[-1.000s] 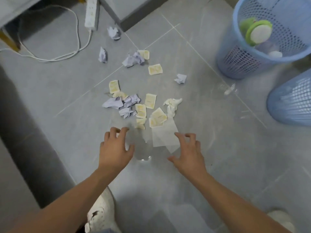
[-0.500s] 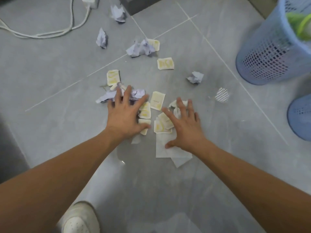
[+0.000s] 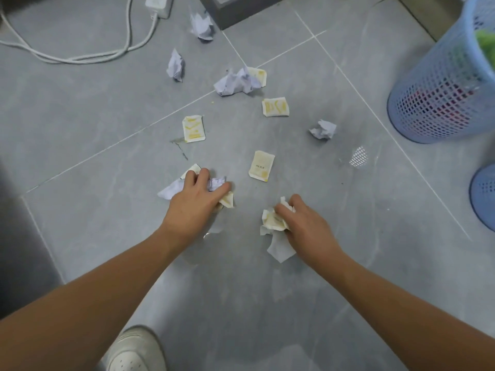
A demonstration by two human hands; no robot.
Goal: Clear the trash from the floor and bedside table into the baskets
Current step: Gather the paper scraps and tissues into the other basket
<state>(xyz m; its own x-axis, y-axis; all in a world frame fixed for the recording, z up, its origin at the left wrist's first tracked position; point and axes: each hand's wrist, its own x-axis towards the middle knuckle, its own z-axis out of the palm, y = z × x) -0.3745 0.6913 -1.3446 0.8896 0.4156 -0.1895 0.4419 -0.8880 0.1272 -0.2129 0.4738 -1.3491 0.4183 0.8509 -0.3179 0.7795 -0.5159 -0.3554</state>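
Trash is scattered over the grey tiled floor. My left hand (image 3: pixel 197 196) curls round a bunch of crumpled pale-purple paper (image 3: pixel 171 189) and yellow-white sachets. My right hand (image 3: pixel 300 218) grips a wad of white tissue and sachets (image 3: pixel 273 223). Loose yellow-white sachets lie beyond my hands: one sachet (image 3: pixel 261 165) close by, a second sachet (image 3: pixel 193 128) to the left, a third sachet (image 3: pixel 275 106) further off. Crumpled paper balls lie at the back (image 3: pixel 237 82), (image 3: pixel 176 66), (image 3: pixel 202 26) and one paper ball (image 3: pixel 323 129) to the right. A blue mesh basket (image 3: pixel 439 97) stands at the right edge.
A second blue basket (image 3: pixel 484 195) shows partly at the right edge. A white power strip (image 3: pixel 158 5) and its cable (image 3: pixel 80 57) lie at the back left. A dark furniture base (image 3: pixel 241 6) stands at the top. My white shoe (image 3: pixel 134 349) is at the bottom.
Both hands went from flat over the pile to curled, drawing the trash under them into two bunches. The pile between them has been gathered up.
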